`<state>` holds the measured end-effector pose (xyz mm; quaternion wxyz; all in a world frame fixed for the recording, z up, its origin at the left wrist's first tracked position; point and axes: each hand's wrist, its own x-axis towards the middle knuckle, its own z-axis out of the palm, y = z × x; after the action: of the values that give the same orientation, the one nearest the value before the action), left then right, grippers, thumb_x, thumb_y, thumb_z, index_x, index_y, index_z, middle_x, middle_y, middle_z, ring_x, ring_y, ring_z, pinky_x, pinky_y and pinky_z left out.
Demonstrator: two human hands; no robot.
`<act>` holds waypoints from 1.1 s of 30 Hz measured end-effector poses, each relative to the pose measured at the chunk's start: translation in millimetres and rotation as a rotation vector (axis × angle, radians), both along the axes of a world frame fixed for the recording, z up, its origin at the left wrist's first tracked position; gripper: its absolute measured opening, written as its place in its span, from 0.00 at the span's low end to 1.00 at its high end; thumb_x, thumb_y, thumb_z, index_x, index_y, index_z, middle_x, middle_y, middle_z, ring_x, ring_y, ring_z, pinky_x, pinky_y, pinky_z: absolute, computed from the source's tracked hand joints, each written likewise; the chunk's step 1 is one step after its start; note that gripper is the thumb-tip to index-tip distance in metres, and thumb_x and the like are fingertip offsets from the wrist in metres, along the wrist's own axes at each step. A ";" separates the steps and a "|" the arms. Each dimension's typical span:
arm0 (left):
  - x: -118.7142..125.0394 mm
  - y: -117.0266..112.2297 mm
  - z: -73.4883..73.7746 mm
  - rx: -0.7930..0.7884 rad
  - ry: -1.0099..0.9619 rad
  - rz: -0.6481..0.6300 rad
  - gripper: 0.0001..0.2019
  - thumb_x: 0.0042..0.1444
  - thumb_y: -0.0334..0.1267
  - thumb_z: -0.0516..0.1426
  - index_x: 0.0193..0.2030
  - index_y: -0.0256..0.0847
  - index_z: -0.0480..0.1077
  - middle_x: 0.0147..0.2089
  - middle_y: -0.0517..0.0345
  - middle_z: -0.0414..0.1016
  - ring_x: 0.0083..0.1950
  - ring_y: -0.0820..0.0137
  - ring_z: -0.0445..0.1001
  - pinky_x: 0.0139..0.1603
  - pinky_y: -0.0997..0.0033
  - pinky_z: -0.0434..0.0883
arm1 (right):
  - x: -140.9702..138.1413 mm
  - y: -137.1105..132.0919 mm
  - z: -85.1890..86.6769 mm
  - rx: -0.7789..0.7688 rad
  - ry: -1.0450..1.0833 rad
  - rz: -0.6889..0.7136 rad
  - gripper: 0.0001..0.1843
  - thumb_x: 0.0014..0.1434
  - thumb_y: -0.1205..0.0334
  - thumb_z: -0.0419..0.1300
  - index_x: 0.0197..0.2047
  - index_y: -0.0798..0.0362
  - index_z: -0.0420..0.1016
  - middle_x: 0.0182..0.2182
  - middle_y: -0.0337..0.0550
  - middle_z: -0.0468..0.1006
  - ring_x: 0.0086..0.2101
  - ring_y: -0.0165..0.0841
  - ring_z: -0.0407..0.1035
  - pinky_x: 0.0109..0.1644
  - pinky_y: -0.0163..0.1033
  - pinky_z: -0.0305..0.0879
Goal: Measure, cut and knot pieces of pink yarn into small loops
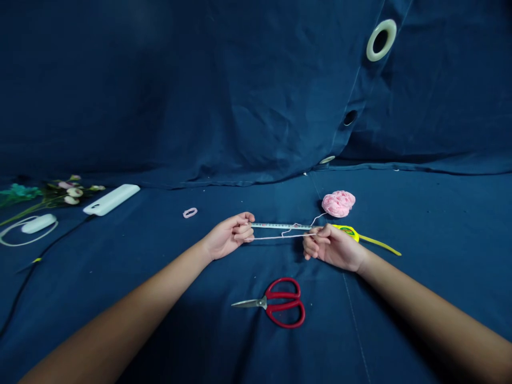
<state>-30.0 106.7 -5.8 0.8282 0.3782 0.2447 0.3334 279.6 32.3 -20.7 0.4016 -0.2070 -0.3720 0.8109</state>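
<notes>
A strand of pink yarn (272, 237) runs taut between my two hands. My left hand (234, 234) is closed on one end of it, its fingers at the end of the pulled-out blade of a tape measure (347, 231). My right hand (330, 246) pinches the yarn farther right, just in front of the yellow tape case. From there the yarn loops back over the blade and up to a pink yarn ball (338, 204) behind the tape. Red-handled scissors (285, 303) lie nearer to me, blades pointing left.
A small pink yarn loop (190, 213) lies left of my hands. Farther left are a white power bank-like device (112, 200) with a black cable (52, 248), a white strapped object (39, 224) and artificial flowers (72, 193). A blue curtain (200, 96) hangs behind.
</notes>
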 end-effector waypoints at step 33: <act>51.6 -74.2 -0.3 0.524 0.364 -0.177 0.30 0.71 0.40 0.52 0.77 0.39 0.51 0.36 0.55 0.75 0.33 0.71 0.65 0.37 0.70 0.60 | -32.5 -29.7 -9.5 0.927 -0.963 -0.394 0.08 0.68 0.60 0.62 0.44 0.51 0.82 0.28 0.39 0.75 0.26 0.28 0.65 0.30 0.35 0.58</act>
<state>21.6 32.5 -6.0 0.6713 0.6514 0.2608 0.2389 247.1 2.6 -30.2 0.3784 -0.4143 -0.7721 0.2984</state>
